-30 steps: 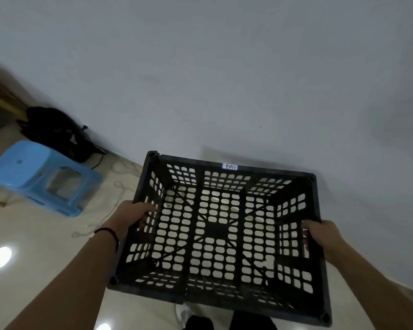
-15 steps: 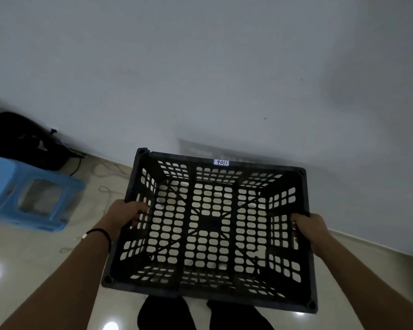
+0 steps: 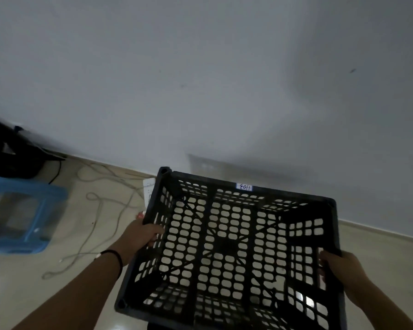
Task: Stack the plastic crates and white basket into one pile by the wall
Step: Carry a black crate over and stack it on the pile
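Both hands, left (image 3: 142, 236) and right (image 3: 341, 267), grip opposite walls of a black perforated crate (image 3: 227, 253) carried above the floor near the wall (image 3: 200, 79); loose cables (image 3: 105, 206) underfoot could snag it as it is lowered.

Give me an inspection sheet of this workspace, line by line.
Surface: glossy beige floor, reflecting lamps.
Job's things: one black crate, empty, white label on its far rim, held off the floor near the wall; no pile or white basket seen.
Clutter: blue stool and dark bag at left.
Grippers: left hand and right hand grip opposite crate sides.
Cables: loose cords on floor, white power strip.
Surroundings: nothing seen beyond the wall.
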